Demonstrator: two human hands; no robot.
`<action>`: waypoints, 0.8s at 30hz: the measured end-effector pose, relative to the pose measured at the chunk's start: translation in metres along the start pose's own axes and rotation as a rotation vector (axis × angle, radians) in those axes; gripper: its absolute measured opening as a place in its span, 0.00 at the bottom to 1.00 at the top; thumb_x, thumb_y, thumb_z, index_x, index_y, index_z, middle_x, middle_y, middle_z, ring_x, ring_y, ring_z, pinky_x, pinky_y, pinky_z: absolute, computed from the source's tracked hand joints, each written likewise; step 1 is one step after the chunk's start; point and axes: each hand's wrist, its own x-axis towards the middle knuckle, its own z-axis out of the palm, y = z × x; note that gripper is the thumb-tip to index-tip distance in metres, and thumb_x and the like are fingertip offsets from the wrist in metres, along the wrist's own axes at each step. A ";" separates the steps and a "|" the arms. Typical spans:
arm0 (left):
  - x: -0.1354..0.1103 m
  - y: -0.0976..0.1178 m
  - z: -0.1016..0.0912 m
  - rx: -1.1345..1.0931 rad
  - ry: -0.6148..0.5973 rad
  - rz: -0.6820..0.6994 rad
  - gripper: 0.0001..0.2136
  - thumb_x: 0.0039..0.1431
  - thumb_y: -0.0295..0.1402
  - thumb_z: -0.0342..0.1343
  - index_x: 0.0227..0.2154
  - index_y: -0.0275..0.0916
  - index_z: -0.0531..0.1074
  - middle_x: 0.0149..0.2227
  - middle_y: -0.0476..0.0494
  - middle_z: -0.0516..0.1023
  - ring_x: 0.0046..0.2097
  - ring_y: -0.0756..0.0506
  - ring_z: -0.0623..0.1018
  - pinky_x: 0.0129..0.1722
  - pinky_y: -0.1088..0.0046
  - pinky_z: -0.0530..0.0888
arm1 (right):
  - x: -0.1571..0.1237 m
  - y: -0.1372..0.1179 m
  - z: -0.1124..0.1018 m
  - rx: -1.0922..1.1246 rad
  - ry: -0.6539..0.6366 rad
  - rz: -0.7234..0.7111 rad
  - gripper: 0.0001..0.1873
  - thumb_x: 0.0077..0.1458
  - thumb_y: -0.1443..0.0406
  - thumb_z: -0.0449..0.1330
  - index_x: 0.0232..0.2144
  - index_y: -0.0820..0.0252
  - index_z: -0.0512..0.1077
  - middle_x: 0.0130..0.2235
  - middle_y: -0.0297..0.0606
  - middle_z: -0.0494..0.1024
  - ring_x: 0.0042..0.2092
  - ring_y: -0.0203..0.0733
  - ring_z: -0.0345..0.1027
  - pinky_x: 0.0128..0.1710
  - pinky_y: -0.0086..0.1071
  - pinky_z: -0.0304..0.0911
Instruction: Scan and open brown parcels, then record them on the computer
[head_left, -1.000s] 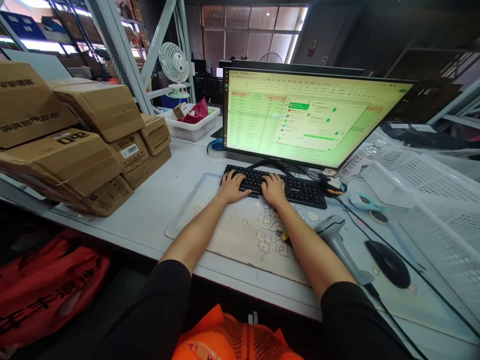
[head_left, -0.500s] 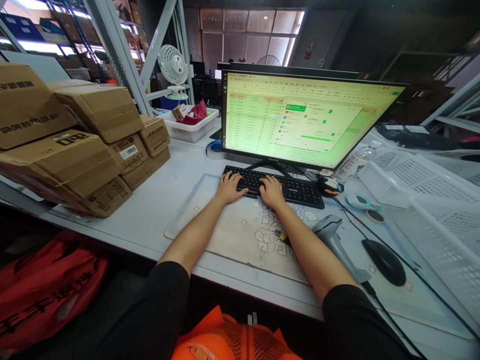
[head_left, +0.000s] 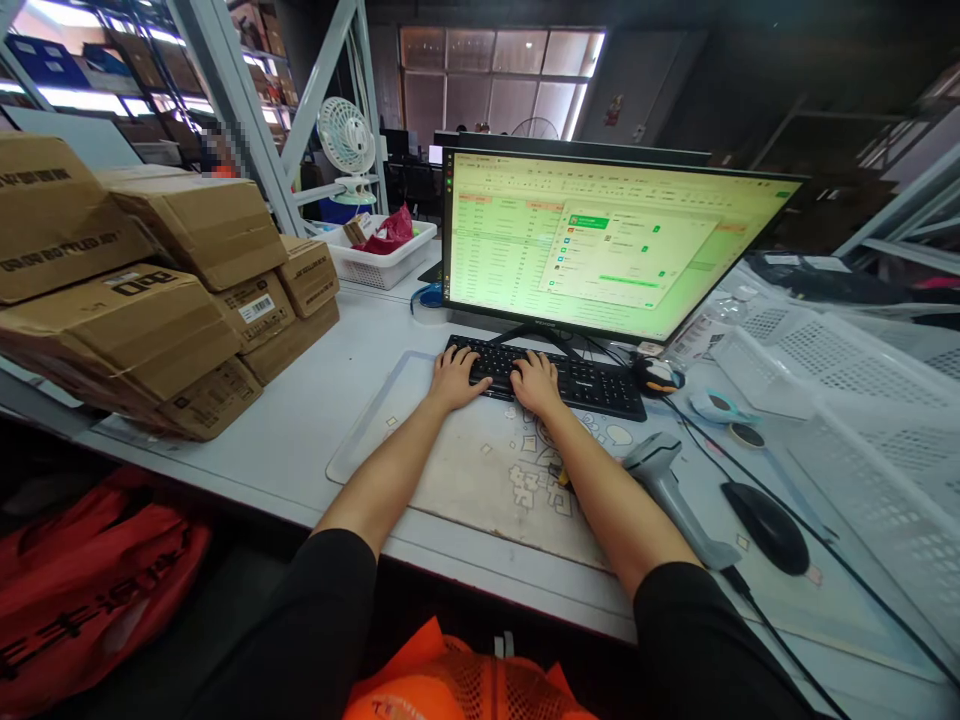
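Observation:
A black keyboard (head_left: 600, 387) lies at the back of a pale printed desk mat (head_left: 457, 475). My left hand (head_left: 454, 380) rests on its left part, fingers spread over the keys and thumb stretched toward the middle. Over the central keys is my right hand (head_left: 535, 383), its fingers apart and slightly curved. Neither hand holds anything. Behind the keyboard stands a monitor (head_left: 510, 260) showing a spreadsheet with a chat window on top. A grey barcode scanner (head_left: 679, 500) lies beside my right forearm, and a black mouse (head_left: 766, 527) is farther right.
Cardboard boxes (head_left: 180, 330) are stacked on the left of the desk. A white basket (head_left: 379, 262) with a red bag and a small fan (head_left: 346, 137) are behind them. White perforated baskets (head_left: 862, 370) and a clear bottle (head_left: 701, 335) stand at right. Cables cross the right side.
My right hand has shifted slightly left along the keys. The left hand stays on the keyboard's left part. The whole view has moved a little.

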 end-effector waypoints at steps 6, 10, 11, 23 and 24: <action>0.003 -0.003 0.004 0.022 -0.004 -0.028 0.30 0.67 0.53 0.57 0.67 0.44 0.69 0.74 0.40 0.65 0.76 0.30 0.58 0.74 0.47 0.57 | -0.007 0.004 -0.006 -0.008 0.020 0.010 0.27 0.68 0.61 0.46 0.62 0.58 0.74 0.73 0.48 0.65 0.75 0.58 0.52 0.73 0.60 0.49; 0.005 -0.005 0.004 0.030 -0.017 -0.053 0.32 0.67 0.55 0.55 0.69 0.45 0.68 0.75 0.39 0.62 0.76 0.29 0.57 0.74 0.45 0.56 | -0.013 0.009 -0.011 -0.012 0.022 0.025 0.27 0.67 0.62 0.47 0.62 0.59 0.74 0.73 0.49 0.66 0.75 0.57 0.53 0.74 0.59 0.50; 0.006 -0.005 0.003 0.030 -0.018 -0.061 0.33 0.67 0.56 0.54 0.69 0.45 0.67 0.76 0.39 0.61 0.76 0.28 0.57 0.74 0.45 0.56 | -0.014 0.010 -0.012 -0.012 0.023 0.028 0.27 0.68 0.62 0.46 0.62 0.59 0.74 0.73 0.49 0.66 0.75 0.57 0.53 0.74 0.58 0.50; 0.007 -0.004 -0.002 0.061 -0.059 -0.111 0.35 0.69 0.58 0.52 0.72 0.46 0.65 0.76 0.41 0.61 0.76 0.29 0.56 0.74 0.48 0.55 | -0.018 0.016 -0.016 -0.006 0.027 0.043 0.27 0.68 0.62 0.46 0.63 0.61 0.73 0.73 0.49 0.66 0.75 0.56 0.53 0.74 0.54 0.48; 0.007 -0.004 -0.002 0.062 -0.062 -0.112 0.35 0.69 0.58 0.52 0.72 0.46 0.64 0.76 0.42 0.60 0.76 0.29 0.56 0.75 0.49 0.55 | -0.019 0.016 -0.015 -0.005 0.028 0.042 0.27 0.68 0.62 0.46 0.63 0.61 0.73 0.72 0.49 0.66 0.74 0.56 0.53 0.74 0.54 0.49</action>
